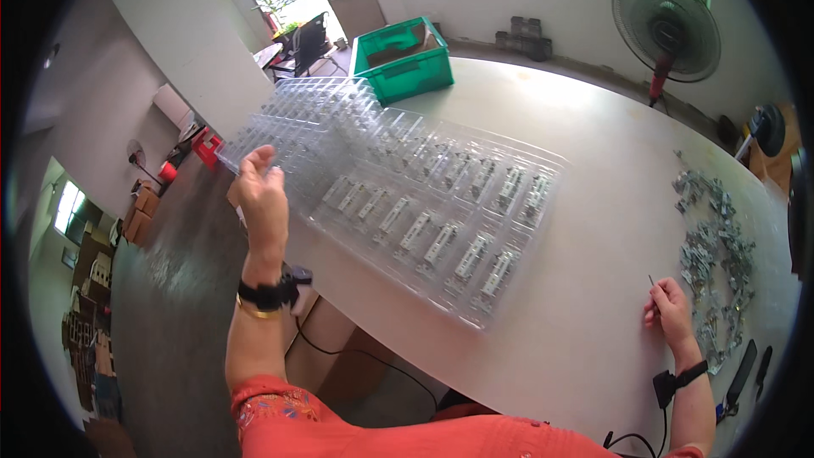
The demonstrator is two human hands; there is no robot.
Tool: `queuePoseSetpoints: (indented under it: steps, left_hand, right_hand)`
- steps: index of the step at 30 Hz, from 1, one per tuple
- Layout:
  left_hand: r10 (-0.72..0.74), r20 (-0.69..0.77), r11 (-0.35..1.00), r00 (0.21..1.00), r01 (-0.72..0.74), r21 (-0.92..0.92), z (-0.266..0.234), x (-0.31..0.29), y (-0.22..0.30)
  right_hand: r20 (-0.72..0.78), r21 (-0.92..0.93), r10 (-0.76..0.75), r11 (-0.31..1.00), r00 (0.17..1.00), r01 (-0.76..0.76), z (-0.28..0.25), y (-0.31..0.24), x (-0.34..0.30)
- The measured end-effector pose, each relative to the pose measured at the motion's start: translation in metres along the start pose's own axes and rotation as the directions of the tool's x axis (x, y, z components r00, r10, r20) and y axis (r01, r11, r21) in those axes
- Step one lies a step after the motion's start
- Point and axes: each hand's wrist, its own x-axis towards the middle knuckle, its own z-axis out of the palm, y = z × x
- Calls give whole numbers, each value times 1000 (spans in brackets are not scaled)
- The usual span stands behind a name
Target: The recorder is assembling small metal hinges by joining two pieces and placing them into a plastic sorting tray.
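Observation:
My left hand [261, 195] is raised over the table's left edge and grips the near-left edge of a clear plastic compartment tray [280, 131]. That tray lies partly over a second clear tray [441, 220] whose pockets hold several small white and metal parts. My right hand [670, 305] rests on the white table [585, 203] at the right, fingers closed around a thin dark pin-like piece. It sits just left of a pile of small grey metal brackets [712, 246].
A green plastic crate [403, 59] stands at the table's far end. A standing fan [666, 25] is at the back right. Two dark hand tools [750, 369] lie near the right edge. Cardboard boxes [331, 356] sit under the table.

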Motion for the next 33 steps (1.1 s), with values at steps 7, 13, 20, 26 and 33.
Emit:
queuePoseSetpoints:
  steps: [7,13,20,26,33]
  left_hand:
    - [319,680,936,660,-104,-337,72,-174,127]
    - [597,780,796,187,-20,-605,140,-275,199]
    - [674,730,728,-111,-68,-682,185,-320,250]
    - [669,721,707,-180,-145,-693,209,-334,283]
    - [634,732,747,-251,-46,-663,285,-344,349]
  right_hand:
    - [113,19,4,1000,994,-7,-6,5,-4]
    - [213,-26,-87,995,973,94,-12,2,-15]
    - [310,-89,-191,969,931,229,-19,8,-27]
    - [471,-190,-392,830,790,525,-18,32,-12]
    - [426,395,-500,853,754,342,-38,56,-30]
